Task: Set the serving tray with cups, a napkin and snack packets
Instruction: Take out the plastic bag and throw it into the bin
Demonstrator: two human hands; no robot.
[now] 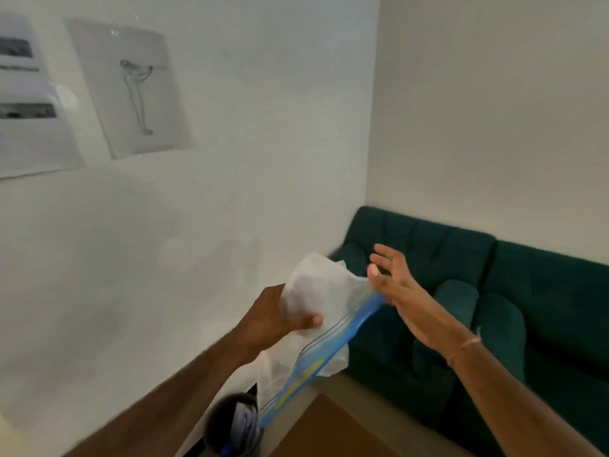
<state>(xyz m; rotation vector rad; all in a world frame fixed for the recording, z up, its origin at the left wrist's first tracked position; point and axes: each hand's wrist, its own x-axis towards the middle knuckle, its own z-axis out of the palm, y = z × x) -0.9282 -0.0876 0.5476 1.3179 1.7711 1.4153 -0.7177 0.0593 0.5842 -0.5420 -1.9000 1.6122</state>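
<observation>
My left hand [276, 318] grips a clear plastic zip bag [316, 331] with a blue sealing strip, held up in the air in front of the wall. White paper, apparently napkins, shows inside the bag. My right hand [395, 285] is at the bag's upper right corner, fingers spread, with the thumb and a fingertip touching the blue strip's end. The serving tray, cups and snack packets are out of view.
A dark green sofa [494, 291] runs along the right wall. A dark round bin [230, 423] with papers in it stands below the bag, next to a brown surface [329, 430]. Paper sheets hang on the white wall [131, 87] at upper left.
</observation>
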